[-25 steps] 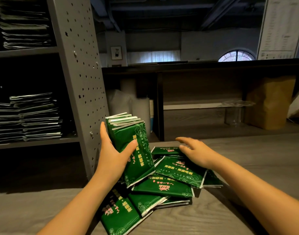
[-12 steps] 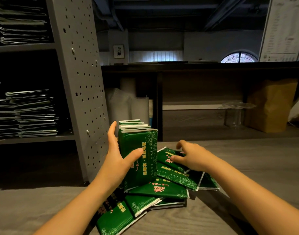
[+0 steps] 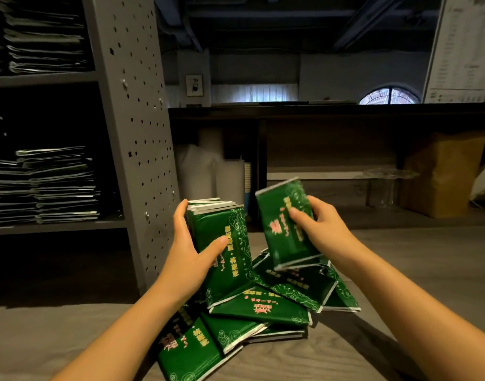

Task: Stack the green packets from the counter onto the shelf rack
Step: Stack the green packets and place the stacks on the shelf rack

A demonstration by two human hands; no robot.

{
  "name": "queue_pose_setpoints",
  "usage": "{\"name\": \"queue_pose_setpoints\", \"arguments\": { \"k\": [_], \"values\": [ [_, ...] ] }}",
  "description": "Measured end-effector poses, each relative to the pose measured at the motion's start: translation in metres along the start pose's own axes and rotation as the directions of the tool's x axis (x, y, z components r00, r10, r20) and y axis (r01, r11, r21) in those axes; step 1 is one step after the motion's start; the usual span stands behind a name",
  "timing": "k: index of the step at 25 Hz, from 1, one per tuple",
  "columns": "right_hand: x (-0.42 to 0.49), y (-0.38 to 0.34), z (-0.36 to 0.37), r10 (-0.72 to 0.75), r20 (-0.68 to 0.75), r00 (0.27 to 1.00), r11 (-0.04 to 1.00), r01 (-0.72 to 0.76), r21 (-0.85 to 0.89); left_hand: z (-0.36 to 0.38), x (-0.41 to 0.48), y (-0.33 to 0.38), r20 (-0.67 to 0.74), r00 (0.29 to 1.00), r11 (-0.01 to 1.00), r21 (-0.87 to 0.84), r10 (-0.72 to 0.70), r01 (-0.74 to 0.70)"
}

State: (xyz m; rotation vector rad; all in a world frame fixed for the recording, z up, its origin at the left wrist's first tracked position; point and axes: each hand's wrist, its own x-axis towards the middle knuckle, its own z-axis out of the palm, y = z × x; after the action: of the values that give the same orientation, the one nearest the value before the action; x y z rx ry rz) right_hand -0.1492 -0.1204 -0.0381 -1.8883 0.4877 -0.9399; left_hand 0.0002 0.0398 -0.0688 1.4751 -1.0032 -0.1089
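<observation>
Holding a bundle of green packets (image 3: 225,243) upright, your left grip (image 3: 189,251) is clamped round it, thumb across the front face. Your right grip (image 3: 321,229) pinches a single packet (image 3: 282,215), tilted, just beside the bundle. Loose packets (image 3: 277,306): heaped on the table (image 3: 401,270) beneath both. Shelf rack (image 3: 137,133): at left, flat stacks (image 3: 57,185) on two shelves.

A loose pile of packets (image 3: 266,312) lay on the desk (image 3: 414,276) just right of the shelf rack (image 3: 131,127), the left grip (image 3: 189,254) holding a bundle (image 3: 225,237) upright at the pile's left and the right grip (image 3: 321,229) one packet (image 3: 280,215) above its right.
</observation>
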Motion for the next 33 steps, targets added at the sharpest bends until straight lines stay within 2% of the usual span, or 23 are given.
{"name": "queue_pose_setpoints", "arguments": {
  "k": [2,5,8,11,17,19,21,23,25,28,30,33],
  "values": [
    [-0.006,-0.006,0.011,-0.005,0.017,1.000,0.961,0.000,0.276,-0.001,0.000,-0.002,-0.002,1.000,0.999,0.031,0.008,-0.007],
    [-0.014,-0.002,0.041,-0.078,0.097,0.992,0.938,0.040,0.344,0.002,0.000,-0.001,-0.010,1.000,1.000,-0.029,-0.008,0.008],
    [-0.017,0.007,0.070,-0.168,0.128,0.977,0.971,0.142,0.192,0.008,0.002,0.000,-0.050,0.997,0.986,-0.161,-0.051,0.042],
    [-0.020,0.011,0.088,-0.210,0.192,0.959,0.977,0.201,0.069,0.013,0.001,-0.001,-0.065,0.996,0.976,-0.215,-0.060,0.045],
    [-0.018,0.008,0.078,-0.132,0.357,0.924,0.981,0.174,-0.087,0.011,0.001,-0.005,-0.054,0.998,0.998,-0.064,-0.029,0.025],
    [-0.016,0.001,0.059,-0.150,0.353,0.923,0.917,0.264,-0.301,0.008,0.001,-0.004,-0.057,0.998,0.998,-0.053,-0.033,0.030],
    [-0.011,-0.001,0.035,-0.112,0.298,0.948,0.724,0.283,-0.629,0.006,0.000,0.001,-0.070,0.997,0.997,-0.068,-0.045,0.040],
    [-0.008,-0.003,0.012,-0.017,0.240,0.971,0.561,0.208,-0.801,0.004,-0.001,0.005,-0.092,0.995,0.997,-0.069,-0.042,0.036],
    [-0.006,-0.007,-0.002,0.141,0.229,0.963,0.512,0.127,-0.849,0.002,-0.002,0.009,-0.095,0.995,0.998,-0.060,-0.023,0.018],
    [-0.007,-0.011,-0.010,0.382,0.298,0.875,0.534,0.054,-0.844,0.001,-0.003,0.012,-0.049,0.999,1.000,-0.010,0.011,-0.012],
    [-0.010,-0.012,-0.008,0.429,0.319,0.845,0.507,0.067,-0.860,0.002,-0.004,0.010,-0.018,0.999,0.999,0.017,0.030,-0.029],
    [-0.012,-0.011,-0.004,0.420,0.322,0.848,0.479,0.094,-0.873,0.004,-0.004,0.003,0.002,1.000,0.999,0.009,0.031,-0.031]
  ]
}}
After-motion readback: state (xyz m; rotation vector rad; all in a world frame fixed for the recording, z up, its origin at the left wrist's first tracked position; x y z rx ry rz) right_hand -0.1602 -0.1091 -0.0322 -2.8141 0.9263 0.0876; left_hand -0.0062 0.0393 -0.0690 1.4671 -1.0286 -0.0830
